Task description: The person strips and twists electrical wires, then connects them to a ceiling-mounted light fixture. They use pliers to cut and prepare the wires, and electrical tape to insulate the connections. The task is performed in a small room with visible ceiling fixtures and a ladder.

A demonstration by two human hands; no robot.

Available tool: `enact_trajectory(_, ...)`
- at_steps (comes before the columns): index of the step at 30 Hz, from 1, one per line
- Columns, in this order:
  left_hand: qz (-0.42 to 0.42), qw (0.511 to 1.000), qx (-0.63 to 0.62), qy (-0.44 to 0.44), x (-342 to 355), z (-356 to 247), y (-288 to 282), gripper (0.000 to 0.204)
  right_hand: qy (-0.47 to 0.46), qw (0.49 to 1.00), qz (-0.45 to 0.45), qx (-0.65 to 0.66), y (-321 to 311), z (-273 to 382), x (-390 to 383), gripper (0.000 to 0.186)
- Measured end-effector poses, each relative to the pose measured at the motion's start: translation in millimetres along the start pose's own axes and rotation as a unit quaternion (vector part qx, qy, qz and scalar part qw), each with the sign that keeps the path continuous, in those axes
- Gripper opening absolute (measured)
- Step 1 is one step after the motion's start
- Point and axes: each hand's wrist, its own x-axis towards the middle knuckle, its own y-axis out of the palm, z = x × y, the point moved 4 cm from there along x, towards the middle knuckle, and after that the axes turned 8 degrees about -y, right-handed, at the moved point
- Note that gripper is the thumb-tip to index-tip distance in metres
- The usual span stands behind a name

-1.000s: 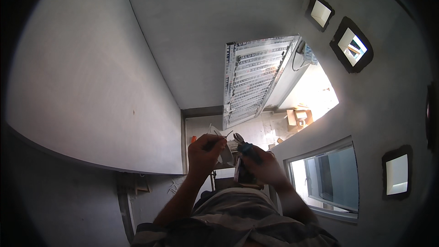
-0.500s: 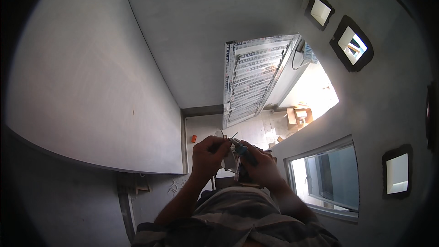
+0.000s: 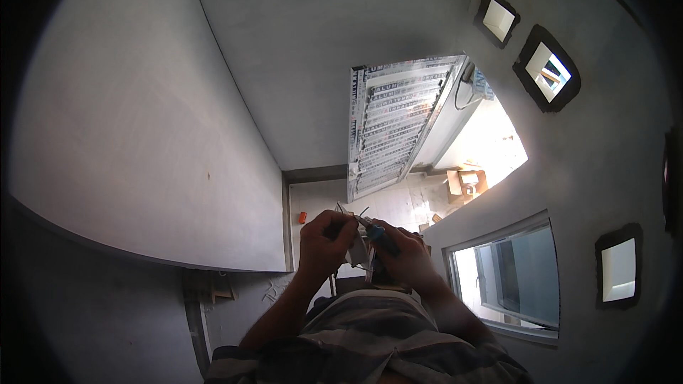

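Observation:
My left hand (image 3: 324, 242) pinches the ends of a few thin wires (image 3: 350, 212) in front of my chest. My right hand (image 3: 404, 254) is closed around a small dark tool with a blue handle (image 3: 377, 233), its tip pointing at the wires beside my left fingers. The two hands touch at the fingertips. A pale small part sits between them, mostly hidden by the fingers. My striped shirt (image 3: 370, 341) fills the lower edge.
Grey plastered walls rise on all sides. An open door wrapped in printed film (image 3: 398, 124) stands ahead, with a cardboard box (image 3: 466, 183) on the sunlit floor beyond. A glazed window (image 3: 509, 277) is at right, with several small wall recesses (image 3: 546, 67). A small orange thing (image 3: 302, 217) lies on the floor.
Both hands have drawn closer together and slightly upward; the tool tip now meets the wires at my left fingertips.

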Motion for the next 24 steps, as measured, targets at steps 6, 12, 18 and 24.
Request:
enact_trajectory(6,0.009,0.999,0.020,-0.032,-1,-10,-3,0.014,-0.062,0.991,-0.028,-0.119,-3,5,5,0.056)
enact_trajectory(12,0.029,0.999,0.034,-0.026,0,-10,-5,0.015,-0.070,0.988,-0.024,-0.136,-3,6,7,0.057)
enact_trajectory(18,0.020,0.999,0.026,-0.025,0,-9,-4,0.013,-0.052,0.988,-0.002,-0.143,-2,2,7,0.054)
enact_trajectory(24,-0.035,0.985,0.135,0.103,-1,-16,-2,0.014,-0.055,0.988,-0.008,-0.145,-5,5,7,0.050)
